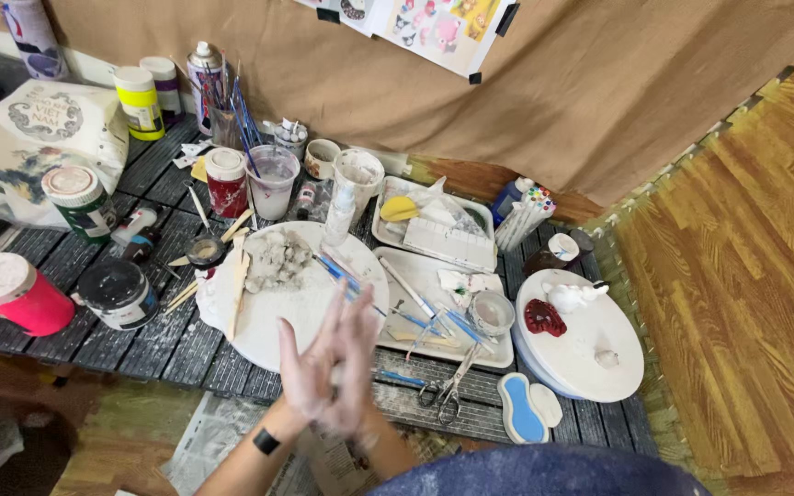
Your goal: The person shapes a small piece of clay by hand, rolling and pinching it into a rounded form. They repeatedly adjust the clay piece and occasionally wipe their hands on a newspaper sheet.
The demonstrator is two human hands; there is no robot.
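My left hand (308, 367) and my right hand (357, 360) are pressed palm to palm, fingers stretched out and dusted white. A small pale clay lump (335, 373) seems to sit between the palms, mostly hidden. A black band (266, 442) is on my left wrist. The hands hover over the near edge of a round white board (310, 308). A heap of grey clay (277, 258) and wooden sticks (237, 294) lie on that board.
To the right are a white tray (498, 354) with brushes and a small cup (491, 312), scissors (448, 390), and a round white turntable (599, 363) with a red piece (544, 317). Paint jars, pink (16, 294) and black (119, 294), stand left.
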